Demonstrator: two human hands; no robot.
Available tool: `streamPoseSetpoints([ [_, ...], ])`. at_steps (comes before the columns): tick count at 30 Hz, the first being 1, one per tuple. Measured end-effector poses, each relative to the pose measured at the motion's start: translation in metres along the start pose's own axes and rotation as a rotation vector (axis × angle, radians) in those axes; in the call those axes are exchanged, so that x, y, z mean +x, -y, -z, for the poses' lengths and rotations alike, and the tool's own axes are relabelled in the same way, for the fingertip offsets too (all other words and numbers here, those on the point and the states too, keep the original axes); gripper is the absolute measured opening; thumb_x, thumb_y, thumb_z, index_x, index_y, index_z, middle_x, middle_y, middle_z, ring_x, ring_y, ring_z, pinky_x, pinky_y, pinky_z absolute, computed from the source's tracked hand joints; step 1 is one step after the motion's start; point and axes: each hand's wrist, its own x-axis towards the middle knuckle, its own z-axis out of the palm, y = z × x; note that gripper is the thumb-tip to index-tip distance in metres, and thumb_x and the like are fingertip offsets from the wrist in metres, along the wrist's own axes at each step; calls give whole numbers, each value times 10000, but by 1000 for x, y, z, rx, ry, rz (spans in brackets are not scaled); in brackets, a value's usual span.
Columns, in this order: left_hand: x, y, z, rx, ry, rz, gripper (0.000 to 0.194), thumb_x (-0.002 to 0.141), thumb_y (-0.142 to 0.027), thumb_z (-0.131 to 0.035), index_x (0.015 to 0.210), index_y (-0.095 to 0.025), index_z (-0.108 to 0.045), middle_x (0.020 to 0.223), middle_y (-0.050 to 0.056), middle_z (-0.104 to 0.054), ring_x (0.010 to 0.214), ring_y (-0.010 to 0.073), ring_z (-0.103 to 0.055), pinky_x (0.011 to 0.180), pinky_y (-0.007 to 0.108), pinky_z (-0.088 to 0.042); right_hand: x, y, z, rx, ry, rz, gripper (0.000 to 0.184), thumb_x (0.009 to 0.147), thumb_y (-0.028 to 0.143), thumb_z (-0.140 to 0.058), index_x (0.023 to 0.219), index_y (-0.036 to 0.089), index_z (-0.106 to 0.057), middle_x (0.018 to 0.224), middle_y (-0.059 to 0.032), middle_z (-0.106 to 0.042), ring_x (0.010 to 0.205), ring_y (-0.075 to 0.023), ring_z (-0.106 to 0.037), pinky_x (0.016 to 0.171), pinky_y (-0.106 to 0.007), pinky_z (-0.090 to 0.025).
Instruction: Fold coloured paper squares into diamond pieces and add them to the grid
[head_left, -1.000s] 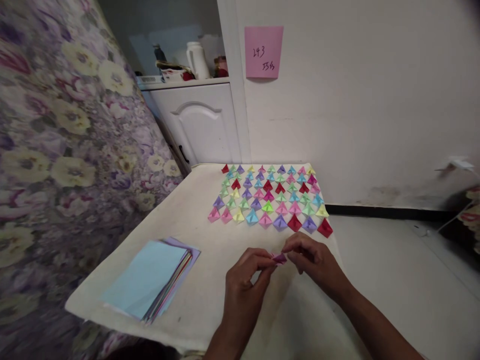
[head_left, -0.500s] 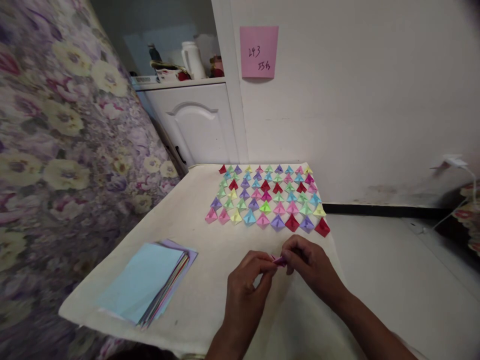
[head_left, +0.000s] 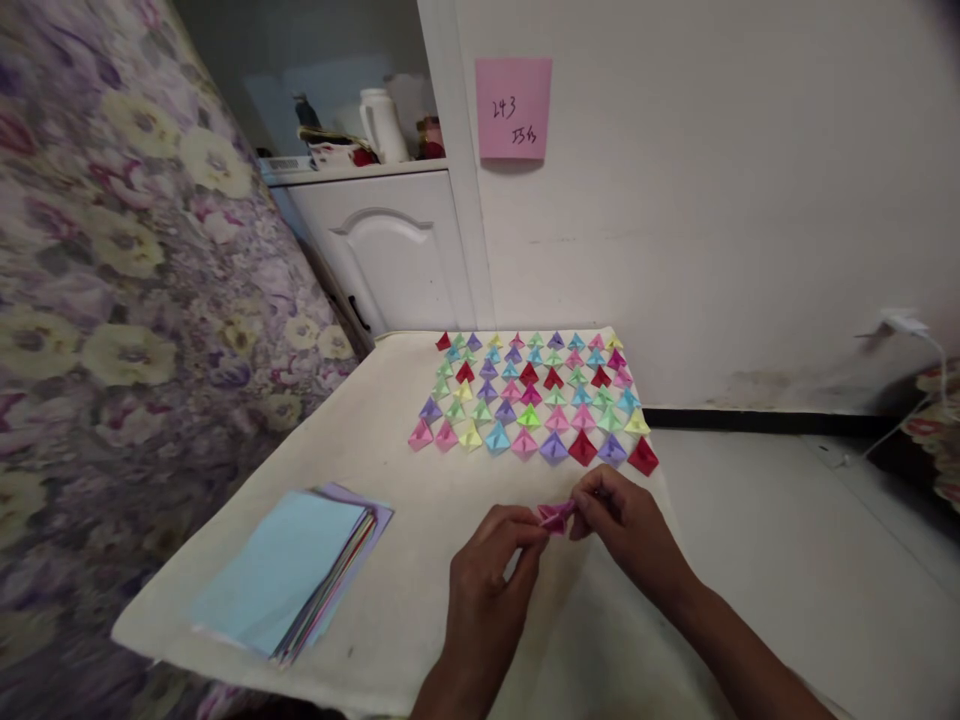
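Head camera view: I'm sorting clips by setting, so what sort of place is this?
Probably a room in a home. A large floral drape hangs at the left, and beside it a white cabinet has a white jug on its shelf.

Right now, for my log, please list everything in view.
Table: one, cream, centre
Folded paper pieces: dozens, mixed colours, rows at table's far end
Held paper piece: one, pinkish purple, in front of rows
Paper stack: one, light blue on top, table's near left
Wall: one, white, behind table
Note: one, pink, on wall
Cabinet: one, white, behind table, left
Jug: one, white, in cabinet
Small items: several, mixed, beside jug
Curtain: one, purple floral, left
Plug: one, white, wall's far right
Patterned cloth: one, reddish floral, right edge
Floor: one, pale grey, right
Left hand: one, bare, pinching piece's left
Right hand: one, bare, pinching piece's right
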Motion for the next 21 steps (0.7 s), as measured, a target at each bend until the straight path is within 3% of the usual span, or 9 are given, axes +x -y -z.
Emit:
streamPoseSetpoints([
  [6, -1, 1, 1, 59, 36, -36, 155, 824, -89, -516, 842, -193, -629, 900, 58, -622, 843, 154, -600, 710, 249, -486, 1, 0, 1, 111, 26, -48, 78, 831, 251, -523, 786, 191, -503, 603, 21, -611, 576, -139, -625, 600, -276, -515],
  [8, -1, 0, 1, 80, 39, -45, 160, 822, -82, -516, 843, -194, -628, 901, 51, -624, 840, 145, -605, 707, 233, -485, -1, 1, 1, 64, 21, 0, 27, 830, 221, -512, 823, 197, -524, 626, 22, -608, 595, -140, -625, 614, -277, -507],
  [14, -2, -2, -1, 134, 70, -99, 196, 822, -59, -498, 870, -194, -631, 931, 52, -634, 841, 132, -619, 703, 199, -487, -5, 5, 1, -86, 20, 233, 118, 831, 157, -464, 894, 210, -548, 885, -26, -588, 672, -132, -597, 616, -274, -476],
  [21, -2, -5, -1, 123, 91, -113, 217, 827, -78, -495, 882, -213, -656, 955, 52, -654, 847, 131, -635, 724, 199, -516, -5, 8, 1, -159, 38, 271, 77, 827, 156, -492, 824, 200, -554, 835, -27, -573, 707, -141, -552, 619, -268, -460],
])
